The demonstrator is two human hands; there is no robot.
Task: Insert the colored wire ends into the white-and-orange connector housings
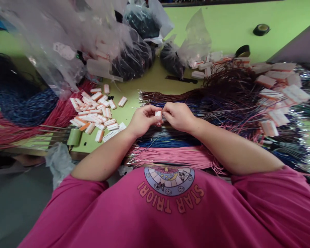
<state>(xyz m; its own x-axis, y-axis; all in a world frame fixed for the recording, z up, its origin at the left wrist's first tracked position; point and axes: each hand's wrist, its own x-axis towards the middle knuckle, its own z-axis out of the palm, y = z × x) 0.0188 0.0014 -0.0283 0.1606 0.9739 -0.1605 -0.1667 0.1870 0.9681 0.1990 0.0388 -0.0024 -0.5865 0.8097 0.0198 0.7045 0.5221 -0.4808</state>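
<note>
My left hand (144,119) pinches a small white plastic connector (158,113) between thumb and fingers. My right hand (178,116) is closed right beside it, its fingertips touching the connector's right side and pinched on what looks like a thin wire; the wire itself is too small to make out. Both hands hover over rows of cut wires (170,144) laid flat: dark, blue and pink bundles. A heap of white-and-orange connectors (93,112) lies to the left of my left hand.
Clear plastic bags (67,41) of parts crowd the back left. Assembled wire harnesses with white connectors (274,93) spread at the right. Red and blue wire bundles (20,106) lie far left. Two tape rolls (260,29) sit on the green table (227,27).
</note>
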